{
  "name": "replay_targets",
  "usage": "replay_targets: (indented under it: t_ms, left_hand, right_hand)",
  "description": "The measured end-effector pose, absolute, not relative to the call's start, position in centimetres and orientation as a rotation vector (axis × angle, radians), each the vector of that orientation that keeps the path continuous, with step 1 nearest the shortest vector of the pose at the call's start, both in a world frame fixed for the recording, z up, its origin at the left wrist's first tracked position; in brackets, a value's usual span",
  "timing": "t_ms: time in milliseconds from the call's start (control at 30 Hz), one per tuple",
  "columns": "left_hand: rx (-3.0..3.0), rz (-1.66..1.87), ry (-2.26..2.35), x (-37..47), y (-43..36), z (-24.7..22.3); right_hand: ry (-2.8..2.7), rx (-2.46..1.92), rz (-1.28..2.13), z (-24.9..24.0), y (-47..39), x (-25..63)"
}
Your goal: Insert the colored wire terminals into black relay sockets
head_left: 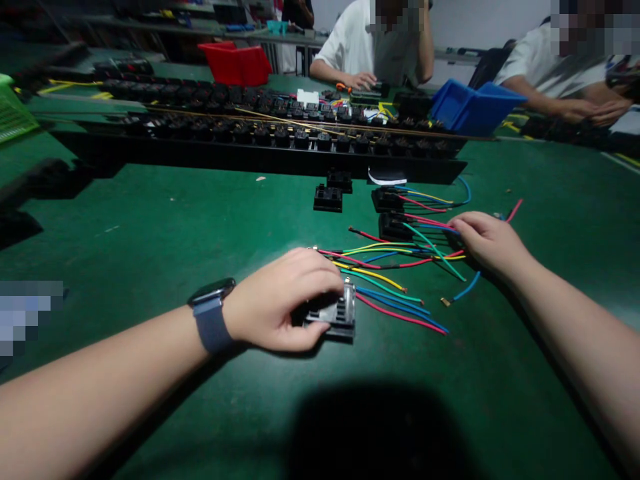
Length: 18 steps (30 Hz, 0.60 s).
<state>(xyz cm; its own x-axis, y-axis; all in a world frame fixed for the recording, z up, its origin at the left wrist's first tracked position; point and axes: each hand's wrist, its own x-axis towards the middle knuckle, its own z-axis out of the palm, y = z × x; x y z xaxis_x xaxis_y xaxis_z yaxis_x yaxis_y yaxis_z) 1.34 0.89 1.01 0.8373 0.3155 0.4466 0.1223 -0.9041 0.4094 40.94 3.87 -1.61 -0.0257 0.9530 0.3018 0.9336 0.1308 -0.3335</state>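
My left hand (pixel 295 297), with a watch on the wrist, is closed around a black plastic block with slots (pixel 345 317) on the table. Blue and red wires (pixel 400 315) run out from its right side. To the right, my right hand (pixel 483 233) pinches thin wires, red and blue among them, near a second black block (pixel 393 227); which wires its fingers hold is partly hidden. Between the hands lie loose red, yellow and green wires (pixel 385 270). A short blue wire with a brass terminal (pixel 465 288) rests below my right hand.
Beyond the hands, a long black rail (pixel 280 157) carries rows of black sockets. Two small black blocks (pixel 329 197) sit before it. A blue bin (pixel 470 110), a red bin (pixel 237 65) and a green basket (pixel 15 113) stand farther off. Co-workers sit across the green table (pixel 200 400).
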Motion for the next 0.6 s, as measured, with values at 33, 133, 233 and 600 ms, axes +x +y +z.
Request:
replay_targets:
  t_ms: [33, 133, 233, 600]
  left_hand:
    - [2.685, 0.679, 0.254, 1.6, 0.5, 1.1]
    - [2.781, 0.502, 0.137, 2.1, -0.2, 1.4]
    - [2.791, 0.390, 0.123, 2.2, -0.3, 1.4]
    - [2.624, 0.743, 0.725, 1.4, 1.5, 1.1]
  right_hand:
    - [-1.968, -1.814, 0.055, -1.6, 3.9, 41.0]
    - [-1.969, -1.827, 0.044, -1.7, 3.8, 41.1]
    - [-1.989, -1.843, 0.037, -1.9, 3.9, 41.4]
    - [-1.950, -1.688, -0.296, 1.7, 2.3, 39.0]
